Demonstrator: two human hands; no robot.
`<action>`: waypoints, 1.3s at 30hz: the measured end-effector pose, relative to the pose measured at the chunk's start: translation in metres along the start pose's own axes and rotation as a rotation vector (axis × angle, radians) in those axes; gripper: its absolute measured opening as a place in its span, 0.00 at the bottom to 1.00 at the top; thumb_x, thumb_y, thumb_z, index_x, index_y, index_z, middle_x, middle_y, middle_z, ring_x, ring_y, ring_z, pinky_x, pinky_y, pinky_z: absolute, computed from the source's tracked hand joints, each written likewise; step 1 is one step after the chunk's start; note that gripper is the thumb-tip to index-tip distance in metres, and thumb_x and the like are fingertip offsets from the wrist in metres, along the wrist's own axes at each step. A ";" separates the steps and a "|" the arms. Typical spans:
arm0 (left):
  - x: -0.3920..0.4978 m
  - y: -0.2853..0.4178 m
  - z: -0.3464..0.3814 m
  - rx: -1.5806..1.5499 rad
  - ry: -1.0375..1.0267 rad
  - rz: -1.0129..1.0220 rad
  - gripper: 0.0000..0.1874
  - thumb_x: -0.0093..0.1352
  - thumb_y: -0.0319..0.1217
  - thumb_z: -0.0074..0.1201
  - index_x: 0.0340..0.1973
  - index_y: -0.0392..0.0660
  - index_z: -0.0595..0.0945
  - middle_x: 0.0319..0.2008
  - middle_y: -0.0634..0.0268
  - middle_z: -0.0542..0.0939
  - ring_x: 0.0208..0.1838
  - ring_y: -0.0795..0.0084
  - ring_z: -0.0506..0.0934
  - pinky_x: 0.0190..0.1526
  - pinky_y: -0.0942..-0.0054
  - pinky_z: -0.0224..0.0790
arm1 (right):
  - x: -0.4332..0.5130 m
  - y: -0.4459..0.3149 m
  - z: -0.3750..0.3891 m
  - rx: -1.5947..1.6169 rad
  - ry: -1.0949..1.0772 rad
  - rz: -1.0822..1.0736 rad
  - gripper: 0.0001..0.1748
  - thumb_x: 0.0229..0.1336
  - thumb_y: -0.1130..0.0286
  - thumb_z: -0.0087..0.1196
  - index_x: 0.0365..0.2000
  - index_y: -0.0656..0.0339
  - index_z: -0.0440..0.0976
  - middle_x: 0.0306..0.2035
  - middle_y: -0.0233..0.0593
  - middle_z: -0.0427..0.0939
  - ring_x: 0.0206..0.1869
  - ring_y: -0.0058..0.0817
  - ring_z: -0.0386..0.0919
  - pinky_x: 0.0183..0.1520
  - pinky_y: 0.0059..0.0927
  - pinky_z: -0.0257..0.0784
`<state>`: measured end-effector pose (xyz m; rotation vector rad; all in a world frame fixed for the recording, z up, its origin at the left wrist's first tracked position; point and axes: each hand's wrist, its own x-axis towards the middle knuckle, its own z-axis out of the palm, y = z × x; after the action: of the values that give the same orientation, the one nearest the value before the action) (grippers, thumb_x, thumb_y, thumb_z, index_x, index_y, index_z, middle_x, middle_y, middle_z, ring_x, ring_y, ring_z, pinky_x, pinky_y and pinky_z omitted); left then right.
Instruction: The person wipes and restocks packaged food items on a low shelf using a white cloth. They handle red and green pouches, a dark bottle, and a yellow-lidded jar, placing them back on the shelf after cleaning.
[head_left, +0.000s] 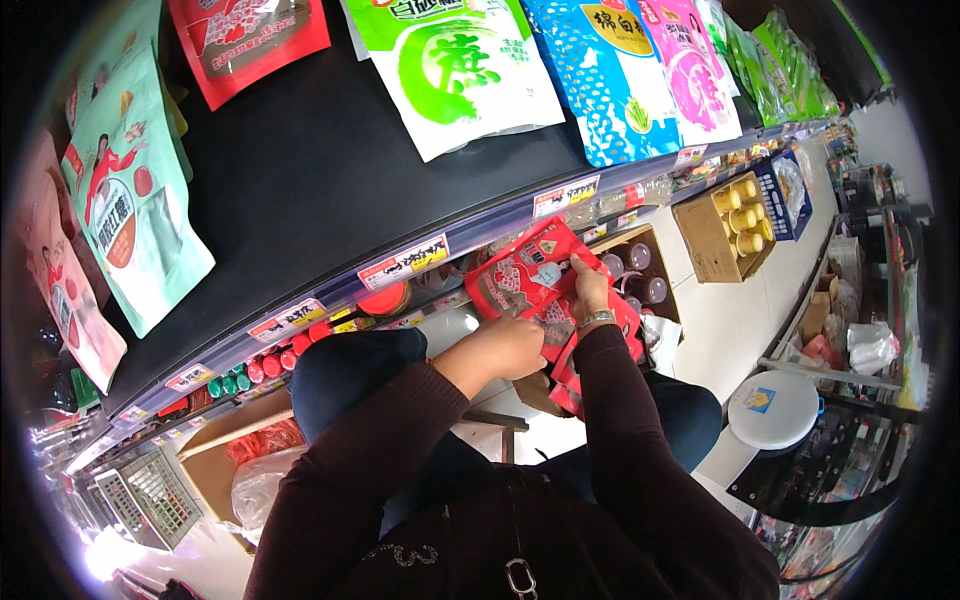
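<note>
My right hand (590, 291) grips the right edge of a red stand-up pouch (517, 281) that has a window showing brown contents. My left hand (504, 349) is curled against the pouch's lower side. Its palm side is hidden, so I cannot see whether it holds anything. More red pouches (619, 330) lie beneath and beside the upper one, partly covered by my hands and right sleeve. Both hands are over my lap, just below the front edge of a black shelf (277, 202).
On the shelf stand a red pouch (251, 45), a green-and-white pouch (457, 75), a blue one (615, 82) and mint-green ones (135, 195). Lidded jars (637, 257) fill a carton at right. Beyond are a carton of yellow-topped containers (739, 217) and a round white stool (774, 409).
</note>
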<state>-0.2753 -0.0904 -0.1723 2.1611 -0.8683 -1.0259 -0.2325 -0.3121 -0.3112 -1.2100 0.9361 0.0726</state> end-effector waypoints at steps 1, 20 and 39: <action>0.000 -0.001 0.000 -0.004 0.001 0.004 0.20 0.64 0.40 0.53 0.36 0.31 0.82 0.37 0.42 0.81 0.44 0.44 0.80 0.47 0.52 0.72 | 0.007 0.002 0.001 0.004 -0.010 -0.024 0.09 0.64 0.66 0.55 0.40 0.61 0.74 0.32 0.34 0.79 0.34 0.30 0.81 0.34 0.37 0.78; -0.011 0.022 0.045 0.115 -0.269 0.185 0.15 0.59 0.30 0.48 0.34 0.31 0.84 0.36 0.42 0.82 0.44 0.46 0.80 0.45 0.54 0.71 | -0.275 -0.156 -0.009 -0.442 -0.282 -0.915 0.07 0.66 0.72 0.52 0.37 0.66 0.76 0.31 0.31 0.77 0.33 0.17 0.71 0.37 0.21 0.67; 0.006 -0.002 0.033 -0.027 0.119 0.247 0.13 0.53 0.31 0.54 0.29 0.37 0.86 0.30 0.47 0.83 0.33 0.46 0.80 0.35 0.49 0.72 | -0.293 -0.273 0.341 -0.038 -1.130 -1.001 0.08 0.68 0.71 0.50 0.41 0.63 0.76 0.37 0.33 0.81 0.36 0.18 0.76 0.41 0.22 0.71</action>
<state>-0.2988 -0.1011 -0.1943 2.0096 -1.0278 -0.7741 -0.0841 -0.0201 0.0999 -1.2834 -0.6795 -0.0336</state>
